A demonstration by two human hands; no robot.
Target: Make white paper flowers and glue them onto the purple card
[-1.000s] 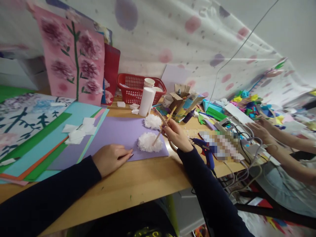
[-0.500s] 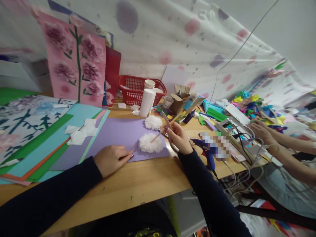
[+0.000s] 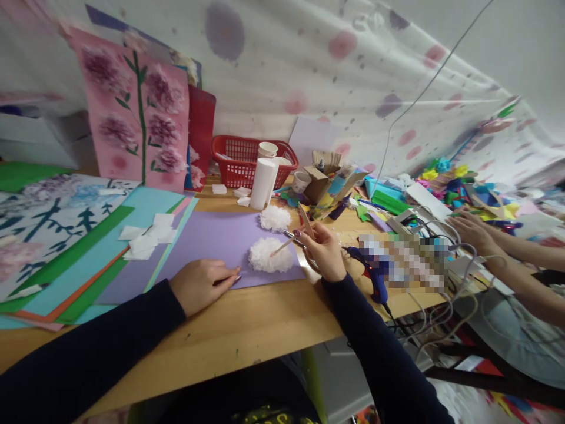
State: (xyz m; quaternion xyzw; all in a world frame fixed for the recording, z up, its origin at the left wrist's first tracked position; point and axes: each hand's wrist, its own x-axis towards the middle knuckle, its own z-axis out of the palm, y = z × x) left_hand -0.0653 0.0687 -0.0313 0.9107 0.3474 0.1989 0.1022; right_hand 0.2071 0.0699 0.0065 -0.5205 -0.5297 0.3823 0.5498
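A purple sheet (image 3: pixel 203 235) lies on the table with two fluffy white paper flowers on it, one nearer (image 3: pixel 270 255) and one farther (image 3: pixel 274 218). My left hand (image 3: pixel 203 285) rests on the sheet's front edge, empty, fingers loosely stretched to the right. Closed around a thin stick (image 3: pixel 282 247), my right hand (image 3: pixel 325 250) is beside the flowers. The stick's tip touches the nearer flower. A flat wooden stick (image 3: pixel 305 220) also points up from my right hand; its lower part is hidden. Metal loops, partly hidden, show under this hand.
A blue glue gun (image 3: pixel 375 277) lies right of my right hand, near cables. White roll (image 3: pixel 263 182) and red basket (image 3: pixel 233 162) stand behind. Coloured sheets (image 3: pixel 83 235) with white paper squares (image 3: pixel 148 238) are left. Another person's hands (image 3: pixel 477 235) are far right.
The view has shifted slightly. My right hand and its stick have shifted only slightly at the nearer flower. My left hand keeps its place on the sheet.
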